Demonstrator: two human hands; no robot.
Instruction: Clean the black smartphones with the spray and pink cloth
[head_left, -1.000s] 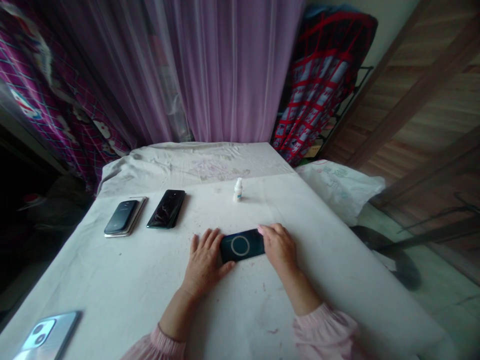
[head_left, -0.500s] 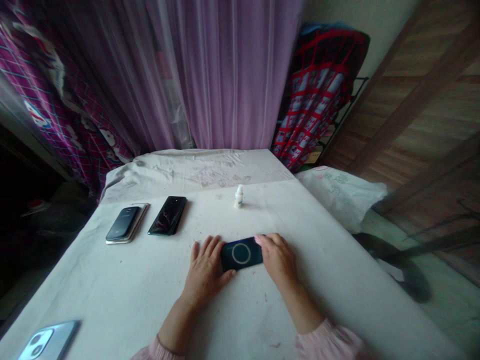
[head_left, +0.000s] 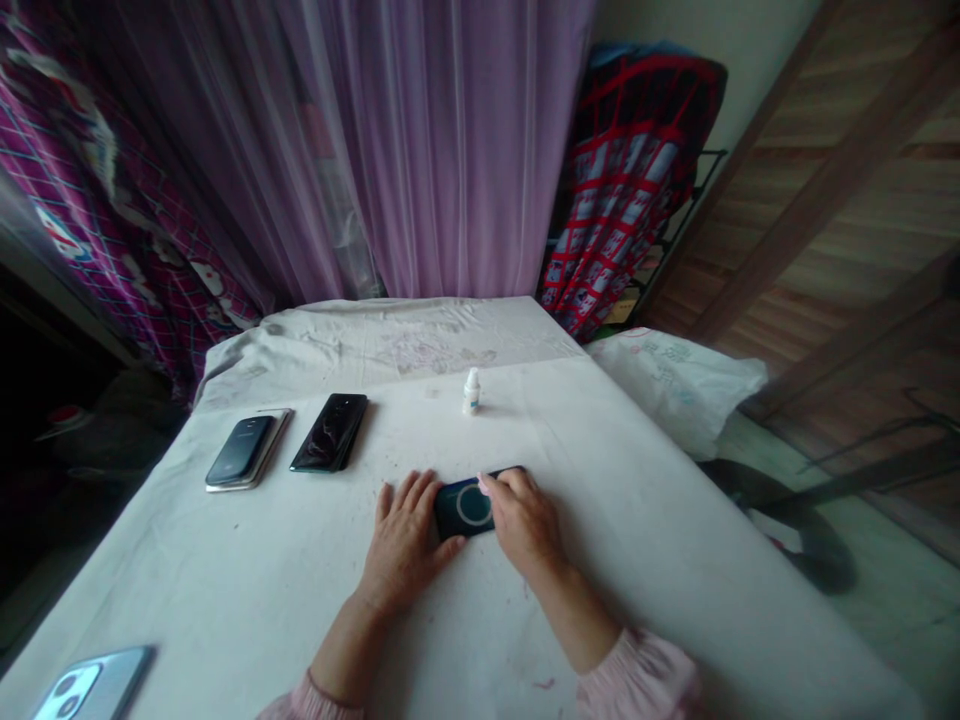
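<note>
Silver-blue phone [head_left: 112,685] nearest, to my left, cut off by the lower edge of view. Dark phone [head_left: 452,512], ring on its back, flat on the white-covered surface [head_left: 292,590] before me. My left hand [head_left: 405,540] is clamped on its left end, thumb and forefinger at the edges. My right hand [head_left: 528,522] is closed, fingertips pinching a small pink piece [head_left: 484,484] at the phone's back; material unclear. Beyond, at left: two stacked phones [head_left: 241,450], then a black phone [head_left: 330,433]. Farther: white bottle [head_left: 471,393], upright; purple curtain [head_left: 465,150] behind.
</note>
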